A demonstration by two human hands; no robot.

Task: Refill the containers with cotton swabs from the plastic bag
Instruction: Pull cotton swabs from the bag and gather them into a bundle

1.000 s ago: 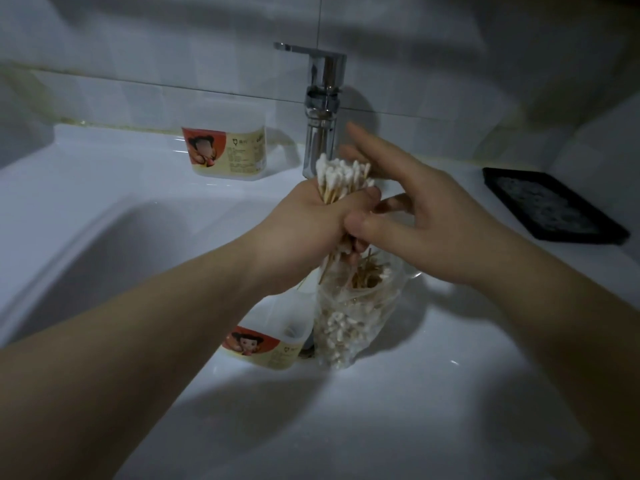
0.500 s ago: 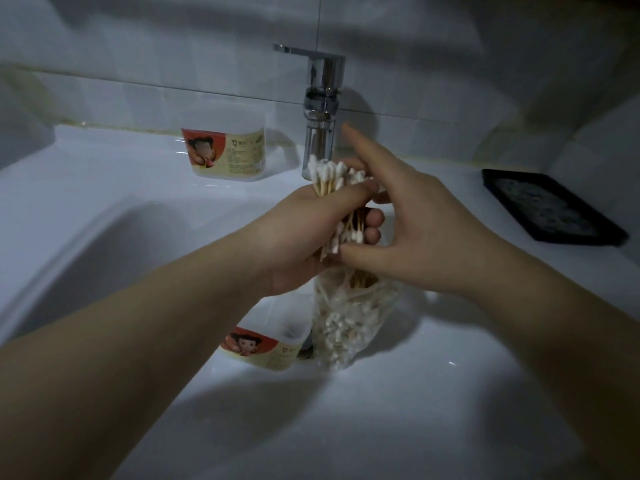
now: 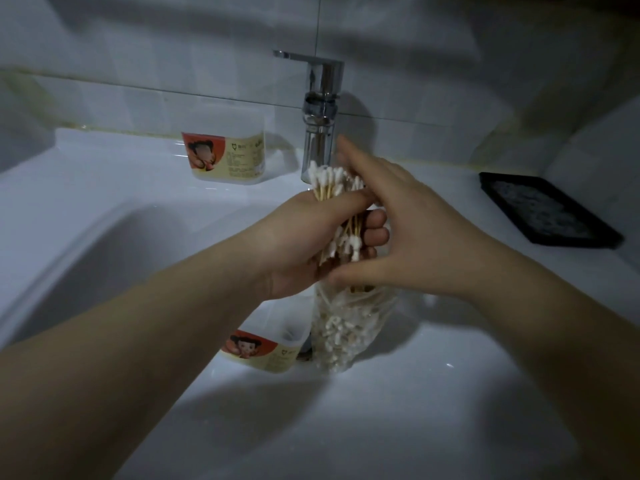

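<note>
My left hand (image 3: 304,244) grips a bundle of cotton swabs (image 3: 329,183) with wooden sticks, white tips poking out above and below the fist. My right hand (image 3: 408,230) lies against the bundle with fingers spread, thumb under it, fingertips over the upper tips. Directly below hangs a clear plastic bag (image 3: 346,334) partly full of swabs; what holds it up is hidden. An open clear container (image 3: 266,348) with a red and cream cartoon label stands left of the bag, under my left wrist. A second, similar container (image 3: 225,157) stands on the ledge at the back.
Everything happens over a white sink (image 3: 450,393). A chrome faucet (image 3: 320,116) rises just behind my hands. A black rectangular tray (image 3: 543,211) lies on the counter at the right. White tiled wall runs along the back.
My left hand has turned palm-up with the bundle, showing its lower tips. My right hand has slid from the bundle's lower end to lie alongside it, with the thumb beneath.
</note>
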